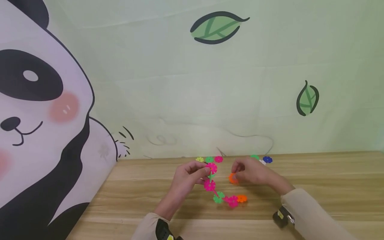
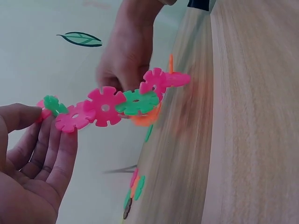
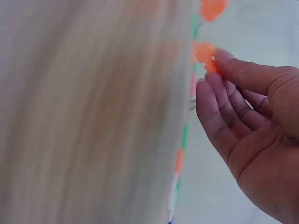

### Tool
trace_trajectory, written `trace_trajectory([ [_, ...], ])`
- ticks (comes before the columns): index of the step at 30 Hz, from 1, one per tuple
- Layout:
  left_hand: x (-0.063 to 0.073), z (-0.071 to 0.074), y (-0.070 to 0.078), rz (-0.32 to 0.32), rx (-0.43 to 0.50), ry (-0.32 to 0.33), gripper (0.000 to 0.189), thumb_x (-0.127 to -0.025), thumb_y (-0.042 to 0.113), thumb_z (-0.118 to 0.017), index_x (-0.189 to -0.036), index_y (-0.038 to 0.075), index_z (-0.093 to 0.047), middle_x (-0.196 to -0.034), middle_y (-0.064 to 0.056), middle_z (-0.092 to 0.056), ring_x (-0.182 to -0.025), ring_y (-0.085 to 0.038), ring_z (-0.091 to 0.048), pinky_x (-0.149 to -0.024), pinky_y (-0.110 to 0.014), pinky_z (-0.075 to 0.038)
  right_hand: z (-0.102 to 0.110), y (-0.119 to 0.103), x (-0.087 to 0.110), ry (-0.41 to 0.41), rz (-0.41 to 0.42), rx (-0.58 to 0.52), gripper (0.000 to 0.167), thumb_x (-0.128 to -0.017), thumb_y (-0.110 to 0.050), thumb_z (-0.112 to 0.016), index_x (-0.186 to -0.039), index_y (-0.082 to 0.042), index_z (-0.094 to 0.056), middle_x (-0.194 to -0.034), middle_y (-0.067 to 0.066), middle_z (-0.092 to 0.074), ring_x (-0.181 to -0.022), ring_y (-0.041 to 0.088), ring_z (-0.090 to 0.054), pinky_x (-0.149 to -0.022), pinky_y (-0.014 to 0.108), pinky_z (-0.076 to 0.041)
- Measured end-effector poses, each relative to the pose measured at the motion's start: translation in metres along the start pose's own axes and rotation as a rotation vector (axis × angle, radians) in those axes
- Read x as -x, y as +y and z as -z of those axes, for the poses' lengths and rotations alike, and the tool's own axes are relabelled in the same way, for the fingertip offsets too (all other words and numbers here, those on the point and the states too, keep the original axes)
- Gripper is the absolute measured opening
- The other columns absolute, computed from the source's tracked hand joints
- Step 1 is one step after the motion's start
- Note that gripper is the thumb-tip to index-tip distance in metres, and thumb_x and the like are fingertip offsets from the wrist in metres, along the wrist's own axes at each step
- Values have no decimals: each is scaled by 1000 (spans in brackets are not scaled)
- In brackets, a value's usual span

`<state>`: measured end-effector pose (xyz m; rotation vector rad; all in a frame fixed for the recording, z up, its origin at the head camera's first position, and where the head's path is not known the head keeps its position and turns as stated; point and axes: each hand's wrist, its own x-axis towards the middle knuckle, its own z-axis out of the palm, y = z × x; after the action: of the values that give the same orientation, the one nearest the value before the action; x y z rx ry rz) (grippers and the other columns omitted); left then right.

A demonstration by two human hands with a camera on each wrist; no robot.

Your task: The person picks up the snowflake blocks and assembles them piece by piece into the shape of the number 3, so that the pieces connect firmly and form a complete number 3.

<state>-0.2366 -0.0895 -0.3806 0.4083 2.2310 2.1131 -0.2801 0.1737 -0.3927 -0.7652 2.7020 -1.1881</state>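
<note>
My left hand (image 1: 186, 177) pinches the upper end of a chain of interlocking plastic flower discs (image 1: 209, 185) between thumb and fingers. Pink and green discs alternate along it, slotted together at angles, and it slants down toward the right over the table. An orange flower disc (image 1: 241, 198) sits at the far end. To the right of the chain, my right hand (image 1: 253, 170) pinches a separate orange flower disc (image 3: 206, 53) by its edge, thumb on one side. In the left wrist view the right hand's fingertips are partly hidden behind the chain (image 2: 105, 107).
Along the back edge of the wooden table (image 1: 144, 186) lie loose discs: a yellow one (image 1: 199, 159), a green one (image 1: 209, 159) and a pink one (image 1: 219, 159) on the left, a blue one (image 1: 268, 159) on the right. Behind stands a pale green backdrop (image 1: 168, 86).
</note>
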Motion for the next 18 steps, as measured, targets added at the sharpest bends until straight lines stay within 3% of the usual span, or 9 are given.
trace_trajectory([
  [7, -1, -1, 1, 6, 2, 2, 24, -100, 19, -76, -108, -4, -74, -94, -6, -72, -82, -19, -72, -78, -30, -64, 5, -26, 8, 67, 31, -151, 9, -101, -5, -71, -110, -4, -72, -94, 3, -69, -85, 22, -67, -77, 39, -65],
  [18, 0, -1, 2, 23, -9, 2, 26, -100, 21, -75, -109, -3, -75, -95, -6, -73, -83, -19, -72, -78, -30, -64, 9, -46, 13, 176, 79, -147, 9, -100, -11, -76, -108, -9, -74, -99, -1, -74, -96, 26, -73, -88, 41, -63],
])
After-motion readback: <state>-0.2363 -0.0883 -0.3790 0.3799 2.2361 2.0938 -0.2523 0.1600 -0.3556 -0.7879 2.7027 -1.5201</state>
